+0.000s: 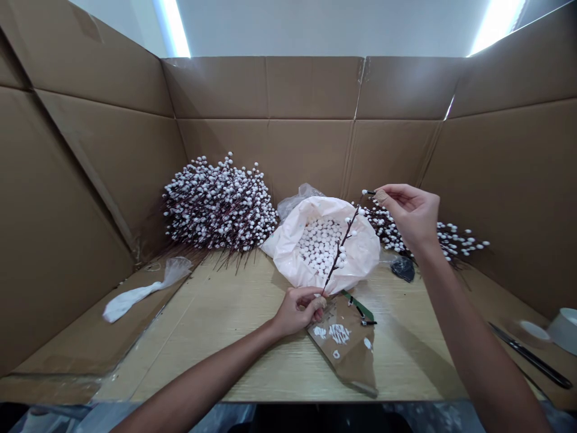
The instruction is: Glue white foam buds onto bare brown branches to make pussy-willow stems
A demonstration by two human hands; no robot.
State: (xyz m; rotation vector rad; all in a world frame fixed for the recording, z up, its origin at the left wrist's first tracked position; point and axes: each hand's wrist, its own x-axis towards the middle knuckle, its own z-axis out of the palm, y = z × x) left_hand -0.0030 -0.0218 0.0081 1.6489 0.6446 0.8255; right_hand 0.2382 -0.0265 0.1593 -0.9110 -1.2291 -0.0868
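My left hand [301, 310] pinches the lower end of a thin dark brown artificial berry branch [337, 260], which leans up to the right with white berries along it. At the branch's top, my right hand [408, 210] is closed, thumb and fingertips pinching a small black piece [371, 193] beside the topmost white berry. Whether that piece touches the tip I cannot tell. Behind the branch an open pale plastic bag [282, 255] holds many loose white berries [318, 240]. Below my left hand lies a cardboard piece [354, 367] with white glue-like smears, a green strip and small black pieces.
A big bundle of white-berry branches [220, 204] lies at back left, a smaller bundle [455, 240] at back right. White plastic [135, 299] lies left; a black lump [402, 269], a knife [532, 358] and a tape roll [565, 329] lie right. Cardboard walls [311, 144] surround the table.
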